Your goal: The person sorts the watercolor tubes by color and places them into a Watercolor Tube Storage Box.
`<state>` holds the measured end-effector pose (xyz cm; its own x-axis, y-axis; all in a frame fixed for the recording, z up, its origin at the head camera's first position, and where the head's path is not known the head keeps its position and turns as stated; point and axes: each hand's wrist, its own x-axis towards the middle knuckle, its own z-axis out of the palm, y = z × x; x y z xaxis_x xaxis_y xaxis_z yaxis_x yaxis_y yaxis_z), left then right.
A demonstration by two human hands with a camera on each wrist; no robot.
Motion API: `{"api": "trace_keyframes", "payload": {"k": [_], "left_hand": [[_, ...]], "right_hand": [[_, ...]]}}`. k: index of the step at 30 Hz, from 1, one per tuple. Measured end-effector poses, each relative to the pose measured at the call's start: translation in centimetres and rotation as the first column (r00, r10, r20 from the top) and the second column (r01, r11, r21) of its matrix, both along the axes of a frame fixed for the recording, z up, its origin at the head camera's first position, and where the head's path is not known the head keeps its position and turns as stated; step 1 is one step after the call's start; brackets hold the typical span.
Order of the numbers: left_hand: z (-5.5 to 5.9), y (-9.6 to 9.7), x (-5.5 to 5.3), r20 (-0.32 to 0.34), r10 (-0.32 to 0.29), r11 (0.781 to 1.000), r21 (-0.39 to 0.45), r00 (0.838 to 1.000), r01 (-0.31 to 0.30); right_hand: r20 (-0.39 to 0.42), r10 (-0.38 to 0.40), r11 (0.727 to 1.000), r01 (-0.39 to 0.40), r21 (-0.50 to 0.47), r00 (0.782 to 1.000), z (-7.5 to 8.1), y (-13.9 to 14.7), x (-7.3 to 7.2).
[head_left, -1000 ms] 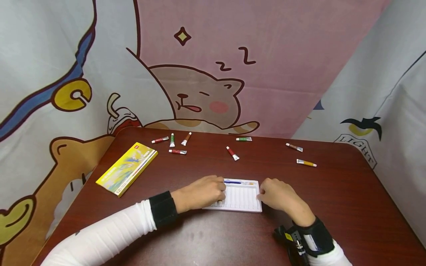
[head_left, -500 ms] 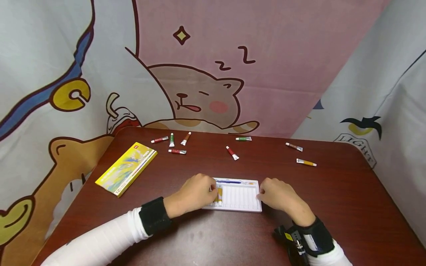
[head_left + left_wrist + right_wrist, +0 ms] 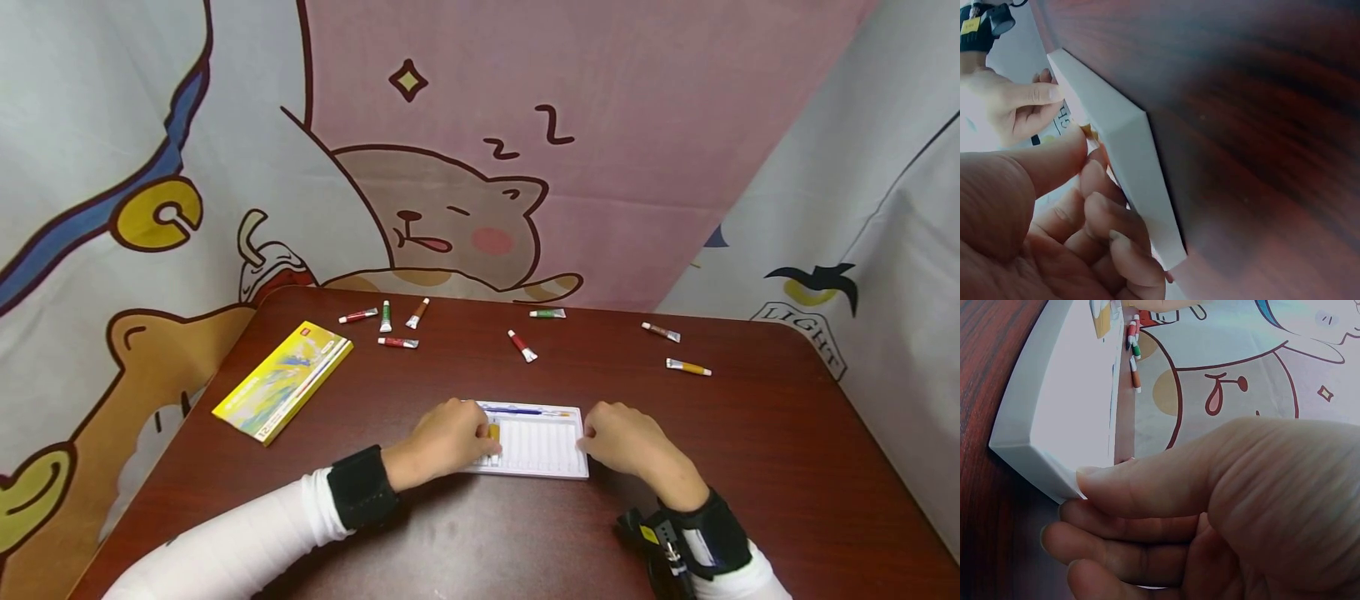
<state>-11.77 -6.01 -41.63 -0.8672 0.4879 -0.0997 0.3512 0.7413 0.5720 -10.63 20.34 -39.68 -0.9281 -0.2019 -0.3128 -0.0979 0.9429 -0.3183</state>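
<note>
"At the left part of the white tray (image 3: 543,447), what do you see?"
"A yellow tube (image 3: 493,431), pinched by the left hand (image 3: 448,435) between thumb and forefinger."
"And the right hand (image 3: 632,439)?"
"Its thumb and fingers pinch the tray's right rim."
"That blue brush (image 3: 517,410)?"
"Lying in the tray, along its far side."

Eight loose tubes (image 3: 522,346), one tray (image 3: 547,443)
</note>
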Motion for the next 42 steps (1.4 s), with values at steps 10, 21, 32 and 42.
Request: {"api": "trace_keyframes", "payload": {"k": [10, 21, 32, 42], "left_hand": [[0.0, 0.0, -0.6, 0.036, 0.026, 1.0, 0.008, 0.999, -0.027], [0.5, 0.8, -0.5, 0.003, 0.008, 0.991, -0.13, 1.0, -0.008], [1.1, 1.2, -1.0, 0.053, 0.018, 0.988, -0.156, 0.998, -0.01], [1.2, 1.3, -1.5, 0.092, 0.014, 0.984, -0.176, 0.996, 0.002]], "right_hand": [[0.001, -0.004, 1.0, 0.004, 0.007, 1.0, -0.1, -0.1, -0.1], [-0.001, -0.014, 1.0, 0.014, 0.02, 1.0, -0.1, 0.0, 0.0], [-0.102, 0.039, 0.998, -0.034, 0.053, 0.994, 0.8, 4.1, -1.1], [-0.34, 0.082, 0.991, -0.041, 0.126, 0.937, 0.6, 14.7, -5.7]]}}
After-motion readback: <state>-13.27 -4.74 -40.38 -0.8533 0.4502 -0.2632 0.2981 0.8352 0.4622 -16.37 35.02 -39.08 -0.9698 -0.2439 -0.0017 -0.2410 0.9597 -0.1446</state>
